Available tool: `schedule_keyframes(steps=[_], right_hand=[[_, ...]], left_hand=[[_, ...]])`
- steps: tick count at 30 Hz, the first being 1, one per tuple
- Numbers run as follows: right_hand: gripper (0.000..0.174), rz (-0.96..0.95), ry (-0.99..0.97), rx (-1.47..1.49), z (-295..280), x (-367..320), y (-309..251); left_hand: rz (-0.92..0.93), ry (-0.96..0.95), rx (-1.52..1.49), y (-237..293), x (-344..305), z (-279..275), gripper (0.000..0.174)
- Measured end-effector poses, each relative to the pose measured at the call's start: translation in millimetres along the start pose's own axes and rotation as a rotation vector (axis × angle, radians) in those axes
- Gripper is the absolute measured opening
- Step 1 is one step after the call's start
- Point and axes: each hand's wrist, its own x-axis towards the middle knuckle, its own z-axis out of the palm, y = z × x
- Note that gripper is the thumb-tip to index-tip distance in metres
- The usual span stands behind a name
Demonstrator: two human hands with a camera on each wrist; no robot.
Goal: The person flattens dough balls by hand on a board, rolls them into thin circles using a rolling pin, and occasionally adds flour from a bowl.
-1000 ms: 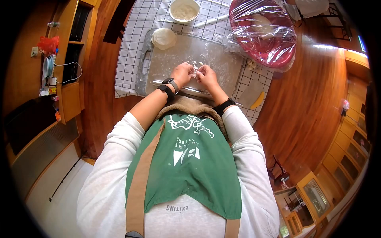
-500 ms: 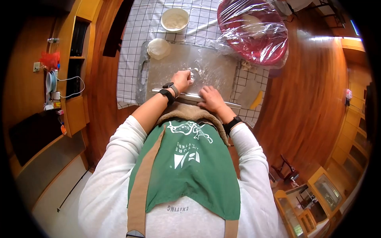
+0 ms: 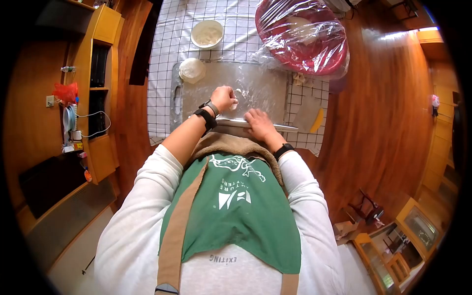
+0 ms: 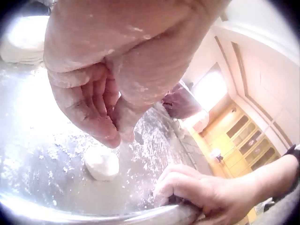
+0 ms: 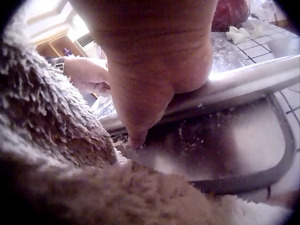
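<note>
My right hand [image 3: 260,123] grips a long metal rolling pin [image 3: 286,129] lying across the near edge of the floured board [image 3: 260,78]; in the right wrist view the thumb reaches down on the pin's near side. Curled fingers and thumb meet at the tips on my left hand [image 3: 224,98], with nothing visible between them. Just below those fingertips a small flattened dough piece [image 4: 102,163] lies on the board among scattered flour. A stack of round dough wrappers [image 3: 191,70] sits at the board's far left corner.
Beyond the board stands a white bowl [image 3: 207,34] of flour. A red basin [image 3: 319,51] under plastic film, with dough inside, is at the far right. On the checked tablecloth to the right lies a scraper with a yellow handle [image 3: 317,121].
Both hands were together over the board; my right hand then came back toward me onto the rolling pin. My left hand stays over the board, now with a dough piece beneath its fingertips.
</note>
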Motion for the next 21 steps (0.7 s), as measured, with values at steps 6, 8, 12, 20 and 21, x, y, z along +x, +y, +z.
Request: schedule_keyframes(steps=[6, 8, 12, 20, 21], right_hand=[[0.046, 0.016, -0.021, 0.046, -2.5, -0.6, -0.4], [0.045, 0.017, -0.02, 0.036, -4.9, -0.8, -1.2], [0.045, 0.004, -0.006, 0.031, -1.2, -1.1, 0.5], [0.05, 0.012, -0.014, 0.008, 0.7, 0.0, 0.6], [0.05, 0.019, -0.018, 0.019, -0.7, -0.4, -0.1]], left_hand=[[0.0, -0.02, 0.092, 3.4, -2.0, 14.2, 0.017], [-0.016, -0.066, 0.05, 4.6, 0.9, 9.6, 0.016], [-0.032, -0.177, -0.086, -2.2, 1.9, 8.0, 0.017], [0.014, -0.006, 0.016, -11.7, -8.6, 5.6, 0.019], [-0.023, 0.047, -0.024, -11.4, -13.4, 2.8, 0.019]])
